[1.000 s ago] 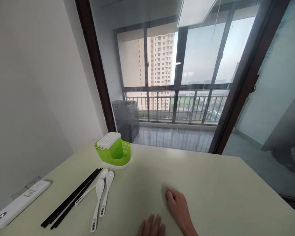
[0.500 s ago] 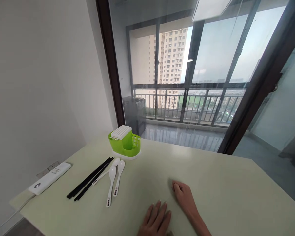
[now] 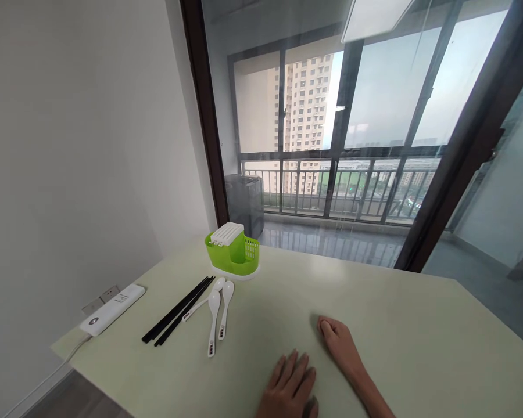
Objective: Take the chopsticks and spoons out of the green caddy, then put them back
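My left hand [image 3: 290,386] lies palm down on the table at the bottom of the view, fingers stretched out and slightly spread. To its upper right, my right hand [image 3: 335,335] rests on the table as a closed fist, and nothing shows in it. Left of my hands are three white spoons [image 3: 213,325], their bowls bunched together. Beside them several black chopsticks [image 3: 176,313] lie in a slanting bundle. Behind the spoons stands a bright green utensil caddy [image 3: 233,258] with a white slotted top and a white base. Neither hand touches these things.
A white power strip [image 3: 113,309] with a cable lies along the table's left edge, near a wall socket [image 3: 101,299]. The pale table [image 3: 375,290] reaches to a dark-framed glass door [image 3: 444,162] at the back. A white wall [image 3: 113,145] borders the left side.
The whole view has shifted slightly, so the table things and my hands appear farther right. Both hands keep the same poses, and the objects stay in place on the table.
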Tool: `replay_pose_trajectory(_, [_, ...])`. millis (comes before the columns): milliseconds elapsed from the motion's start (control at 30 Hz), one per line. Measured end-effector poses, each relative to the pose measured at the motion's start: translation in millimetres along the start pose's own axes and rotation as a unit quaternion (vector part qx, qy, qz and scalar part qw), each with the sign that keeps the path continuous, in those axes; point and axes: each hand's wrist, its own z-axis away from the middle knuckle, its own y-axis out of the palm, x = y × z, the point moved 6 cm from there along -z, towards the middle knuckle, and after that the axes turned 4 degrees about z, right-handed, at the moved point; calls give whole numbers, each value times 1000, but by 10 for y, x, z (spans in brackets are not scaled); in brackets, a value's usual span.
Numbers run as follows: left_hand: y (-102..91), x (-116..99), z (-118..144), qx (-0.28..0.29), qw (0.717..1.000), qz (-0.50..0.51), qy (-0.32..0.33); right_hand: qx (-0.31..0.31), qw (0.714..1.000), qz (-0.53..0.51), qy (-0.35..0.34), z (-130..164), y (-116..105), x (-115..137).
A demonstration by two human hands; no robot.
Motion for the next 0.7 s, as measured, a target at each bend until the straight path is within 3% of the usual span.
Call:
replay_pose_trajectory(167, [0, 28, 26, -30, 999, -18, 15, -6, 1000, 6, -7, -16, 22, 16])
replay_pose_trajectory(400, [41, 104, 67, -118, 989, -70, 64, -33, 999, 28, -32, -47, 59, 77])
replay_pose_trajectory(600, [36, 92, 63, -124, 987, -81, 63, -106, 989, 73, -73, -23, 10, 68])
replay_pose_trajectory(700, [9, 93, 52, -129, 987, -78, 59, -106, 984, 99, -108, -17, 36, 113])
